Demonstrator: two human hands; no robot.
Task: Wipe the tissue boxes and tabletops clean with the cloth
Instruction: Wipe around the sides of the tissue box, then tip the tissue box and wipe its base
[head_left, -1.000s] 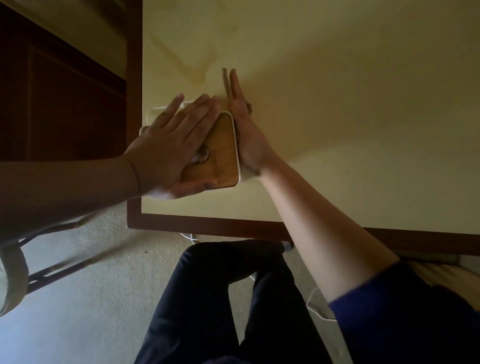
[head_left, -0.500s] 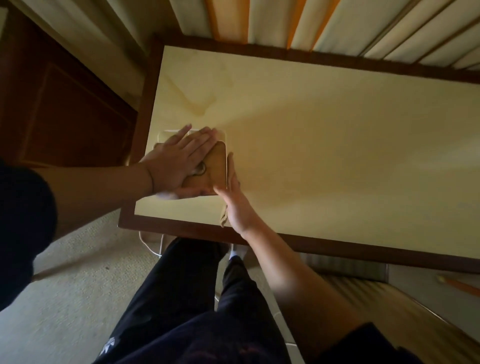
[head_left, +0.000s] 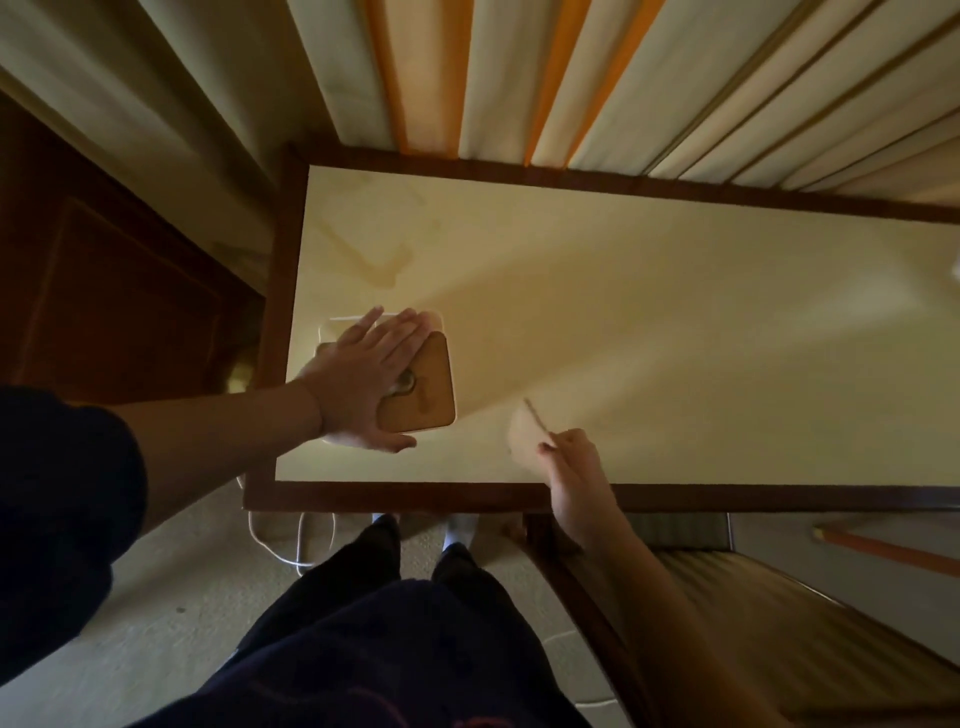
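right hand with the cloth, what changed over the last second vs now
The right hand left the right side of the tissue box and drew back toward the table's near edge, now apart from the box, pinching the cloth over the tabletop. The left hand stayed flat on the box lid; the box did not shift.

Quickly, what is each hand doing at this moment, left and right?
Left hand: open, fingers straight, resting flat on the tissue box.
Right hand: closed, pinching the cloth above the tabletop.
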